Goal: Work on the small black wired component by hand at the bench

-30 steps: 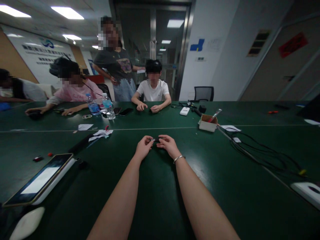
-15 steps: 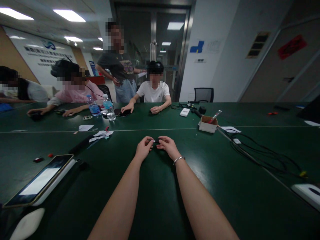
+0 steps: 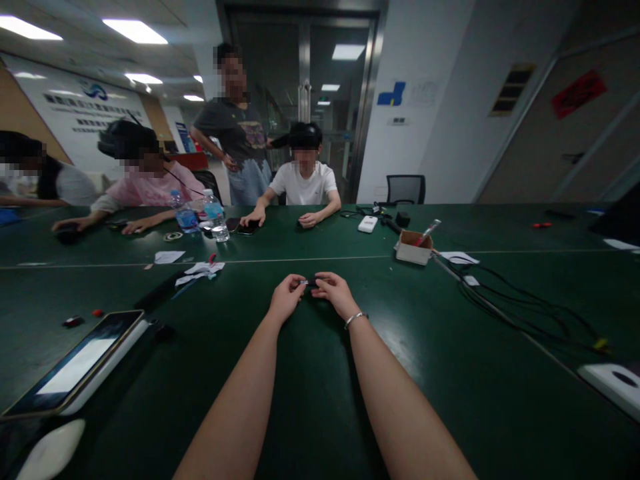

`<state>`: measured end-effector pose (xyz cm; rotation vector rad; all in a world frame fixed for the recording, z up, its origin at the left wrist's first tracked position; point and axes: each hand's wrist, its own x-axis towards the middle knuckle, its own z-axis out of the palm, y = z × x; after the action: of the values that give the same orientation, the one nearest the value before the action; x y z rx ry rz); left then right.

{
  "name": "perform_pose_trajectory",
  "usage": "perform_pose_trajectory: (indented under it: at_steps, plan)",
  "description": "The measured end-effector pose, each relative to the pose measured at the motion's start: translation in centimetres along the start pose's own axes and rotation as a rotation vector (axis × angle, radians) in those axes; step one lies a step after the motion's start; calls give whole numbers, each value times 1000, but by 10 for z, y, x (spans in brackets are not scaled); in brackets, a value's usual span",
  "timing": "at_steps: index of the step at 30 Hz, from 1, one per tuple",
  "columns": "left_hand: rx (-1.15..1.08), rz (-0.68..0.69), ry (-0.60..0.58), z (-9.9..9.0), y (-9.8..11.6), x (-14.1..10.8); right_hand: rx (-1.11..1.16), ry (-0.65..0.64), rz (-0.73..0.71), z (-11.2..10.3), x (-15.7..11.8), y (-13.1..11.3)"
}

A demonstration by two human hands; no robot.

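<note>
Bench (image 3: 450,347): dark green, glossy.
Box (image 3: 413,255): open-topped, on the bench.
Right hand (image 3: 337,295): narrow, fingertips on the dark part of a small item (image 3: 313,283).
Left hand (image 3: 286,299): narrow, pinching its silvery end.
Small item: between both hands, already gripped from two sides; whether whole or in separate parts, too small to tell.

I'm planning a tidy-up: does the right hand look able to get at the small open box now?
Probably yes, with a stretch: no obstacle shows on the table between the right hand and the small open box. That hand's fingers hold a small dark object, though, and would likely need freeing first.
</note>
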<state>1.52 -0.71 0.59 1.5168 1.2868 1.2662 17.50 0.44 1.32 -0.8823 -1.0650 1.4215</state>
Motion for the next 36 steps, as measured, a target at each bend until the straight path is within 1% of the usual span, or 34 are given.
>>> perform_pose_trajectory:
  at_steps: [9,14,23,31,36]
  plan:
    - [6,5,5,0,-4,2,4,1,1,0,1,1]
    - [22,1,17,-1,-2,2,2,1,2,0,1,2]
    - [1,1,-7,-1,-2,2,4,1,4,1,0,0]
    - [-5,14,4,1,1,0,-11,0,0,0,0,0]
    - [-2,-1,-6,1,1,0,-18,0,1,0,0,1]
